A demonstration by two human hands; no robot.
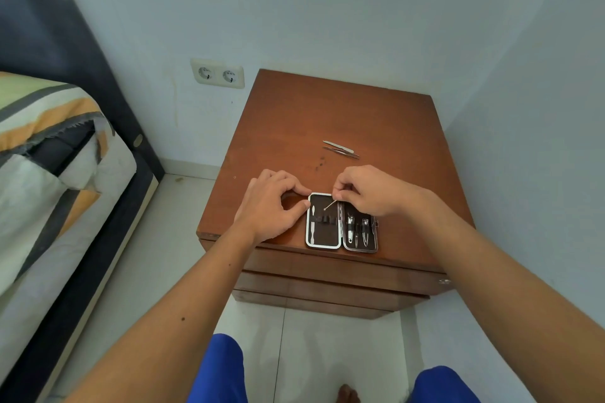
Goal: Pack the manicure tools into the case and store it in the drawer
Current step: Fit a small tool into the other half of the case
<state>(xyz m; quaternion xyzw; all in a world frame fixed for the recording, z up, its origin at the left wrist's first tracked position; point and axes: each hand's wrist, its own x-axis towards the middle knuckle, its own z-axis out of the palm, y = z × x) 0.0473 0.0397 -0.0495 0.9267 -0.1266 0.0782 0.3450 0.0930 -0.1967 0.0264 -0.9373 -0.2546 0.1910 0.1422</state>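
The right hand point(366, 193) pinches a thin silver pick point(330, 205), aiming its tip down into the open black case point(340, 222) on the brown wooden worktop point(327, 114). The left hand point(275, 206) pinches the case edge so it stays put. Two silver tweezers point(340, 149) wait past the grip.

This is a bedroom in a home. A bed point(49, 173) with a striped green, orange and grey cover stands against a dark headboard point(65, 52) on the left. Beside it sits a wooden nightstand point(327, 114) with drawers, in the corner of pale blue walls. A double wall socket point(217, 73) and white floor tiles point(327, 343) complete it.
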